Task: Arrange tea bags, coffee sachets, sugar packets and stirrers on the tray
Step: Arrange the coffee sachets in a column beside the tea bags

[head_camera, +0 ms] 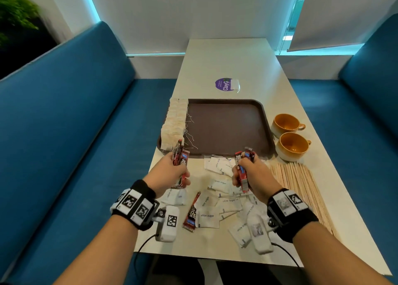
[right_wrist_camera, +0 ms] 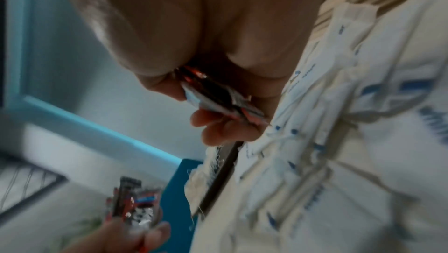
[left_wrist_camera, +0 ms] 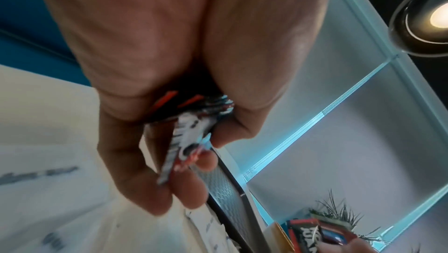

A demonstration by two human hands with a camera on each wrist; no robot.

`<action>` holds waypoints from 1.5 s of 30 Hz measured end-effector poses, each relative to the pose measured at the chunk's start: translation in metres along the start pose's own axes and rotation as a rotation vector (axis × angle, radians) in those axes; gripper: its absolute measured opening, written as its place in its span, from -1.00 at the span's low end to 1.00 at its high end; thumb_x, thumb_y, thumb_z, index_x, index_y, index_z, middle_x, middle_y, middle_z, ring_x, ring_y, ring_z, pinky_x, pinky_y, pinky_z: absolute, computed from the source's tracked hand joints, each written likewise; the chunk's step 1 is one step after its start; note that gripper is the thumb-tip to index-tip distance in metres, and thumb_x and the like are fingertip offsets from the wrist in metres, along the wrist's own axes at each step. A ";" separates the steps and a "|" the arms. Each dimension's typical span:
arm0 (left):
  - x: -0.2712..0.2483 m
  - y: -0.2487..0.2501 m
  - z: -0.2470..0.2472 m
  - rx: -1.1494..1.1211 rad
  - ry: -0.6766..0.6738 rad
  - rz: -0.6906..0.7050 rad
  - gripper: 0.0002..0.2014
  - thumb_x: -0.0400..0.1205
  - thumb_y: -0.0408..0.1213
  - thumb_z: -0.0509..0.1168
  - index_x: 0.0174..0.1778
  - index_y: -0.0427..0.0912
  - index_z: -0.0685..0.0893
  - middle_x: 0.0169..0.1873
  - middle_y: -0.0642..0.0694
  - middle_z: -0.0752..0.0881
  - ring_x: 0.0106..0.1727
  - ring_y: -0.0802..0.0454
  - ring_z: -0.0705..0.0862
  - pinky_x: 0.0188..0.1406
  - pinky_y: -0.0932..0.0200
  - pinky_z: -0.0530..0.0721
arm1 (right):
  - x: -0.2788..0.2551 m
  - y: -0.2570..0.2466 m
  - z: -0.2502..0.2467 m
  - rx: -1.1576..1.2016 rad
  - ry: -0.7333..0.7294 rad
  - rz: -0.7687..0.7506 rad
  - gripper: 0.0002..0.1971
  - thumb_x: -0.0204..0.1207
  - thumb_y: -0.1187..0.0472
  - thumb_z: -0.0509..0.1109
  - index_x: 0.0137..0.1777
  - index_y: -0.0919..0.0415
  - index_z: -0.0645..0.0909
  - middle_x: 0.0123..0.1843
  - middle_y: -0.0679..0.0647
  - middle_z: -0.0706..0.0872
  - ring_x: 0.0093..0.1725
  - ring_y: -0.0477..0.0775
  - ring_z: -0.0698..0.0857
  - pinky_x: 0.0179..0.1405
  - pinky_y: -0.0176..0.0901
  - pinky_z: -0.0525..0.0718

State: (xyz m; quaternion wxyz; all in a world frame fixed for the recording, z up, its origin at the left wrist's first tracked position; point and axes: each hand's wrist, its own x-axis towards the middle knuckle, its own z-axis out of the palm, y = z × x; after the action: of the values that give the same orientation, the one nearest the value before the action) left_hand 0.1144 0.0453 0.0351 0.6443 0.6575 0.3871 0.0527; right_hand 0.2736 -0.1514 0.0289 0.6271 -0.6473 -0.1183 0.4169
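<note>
From the head view, the left hand is curled round a bunch of red coffee sachets, held above the counter just before the near left corner of the brown tray. The right hand grips a second bunch of sachets; how many each holds I cannot tell. One loose sachet lies among scattered white sugar packets. Tea bags line the tray's left side, wooden stirrers lie at right, near two orange cups.

In the left wrist view, fingers and thumb pinch the sachet ends.

The right wrist view, blurred, shows fingers clamping sachets above sugar packets.
</note>
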 end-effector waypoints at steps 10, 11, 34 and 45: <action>-0.057 -0.064 0.009 0.526 0.054 -0.031 -0.86 0.53 -0.24 0.44 -0.07 -0.12 0.62 -0.23 -0.03 0.70 -0.34 0.08 0.61 -0.39 0.20 0.54 | -0.030 0.044 0.024 -0.978 -0.160 -0.190 -0.79 0.49 0.20 0.46 0.10 0.00 0.69 0.05 -0.02 0.80 0.05 0.04 0.75 0.17 0.11 0.75; -0.061 -0.069 0.015 0.600 0.071 -0.017 -0.85 0.53 -0.18 0.44 -0.08 -0.08 0.61 -0.20 0.01 0.72 -0.27 0.12 0.65 -0.37 0.22 0.53 | -0.032 0.047 0.026 -1.017 -0.192 -0.192 -0.78 0.50 0.16 0.47 0.13 -0.03 0.70 0.06 -0.05 0.81 0.07 0.03 0.76 0.19 0.09 0.75; -0.066 -0.086 0.031 0.692 0.187 0.033 -0.72 0.56 0.00 0.49 0.10 0.04 0.63 0.00 0.07 0.67 0.02 0.06 0.68 0.10 0.05 0.71 | -0.021 0.043 -0.010 -1.246 0.163 -0.020 -0.31 0.66 -0.12 0.37 0.71 -0.06 0.19 0.25 0.06 0.76 0.13 0.12 0.77 0.15 0.02 0.76; -0.060 -0.068 0.017 0.499 0.196 0.077 -0.81 0.66 -0.13 0.38 -0.20 -0.14 0.68 -0.35 -0.11 0.77 -0.31 -0.02 0.71 -0.35 0.15 0.58 | -0.023 0.053 0.019 -1.030 0.014 -0.118 -0.49 0.65 0.03 0.42 0.57 -0.18 0.40 0.22 0.03 0.73 -0.01 0.00 0.73 -0.06 -0.23 0.66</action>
State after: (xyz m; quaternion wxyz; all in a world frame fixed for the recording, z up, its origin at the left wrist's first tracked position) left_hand 0.0525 -0.0120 -0.0024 0.4193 0.8019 0.4232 0.0437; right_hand 0.2267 -0.1630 -0.0074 0.2502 -0.8670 -0.3404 0.2642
